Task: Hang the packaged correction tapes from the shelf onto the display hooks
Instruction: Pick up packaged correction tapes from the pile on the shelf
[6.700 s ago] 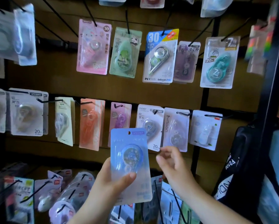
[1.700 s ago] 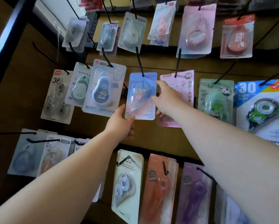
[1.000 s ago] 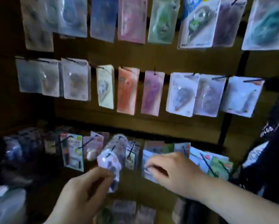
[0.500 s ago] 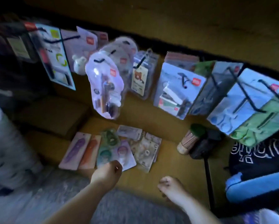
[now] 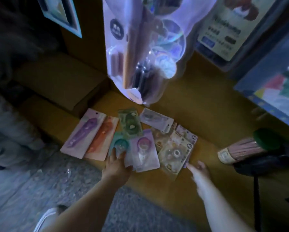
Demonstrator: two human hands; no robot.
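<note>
Fingers [image 5: 115,152] of left hand [image 5: 116,164] lie extended on teal correction tape pack [image 5: 120,144], thumb against lilac pack [image 5: 143,152]. Right hand [image 5: 198,166], blurred, sits at beige pack [image 5: 174,154] edge; its finger spread cannot be told.

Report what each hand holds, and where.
Left hand rests on the teal pack, grip unclear. Right hand, blurred, is beside the beige pack; cannot tell.

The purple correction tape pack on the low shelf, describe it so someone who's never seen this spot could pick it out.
Look at the low wooden shelf, where a pile of packs lies flat. The purple pack is at the pile's far left end, beside an orange pack of the same long shape. Only it holds a purple, pen-shaped tape on a pale pink card.
</note>
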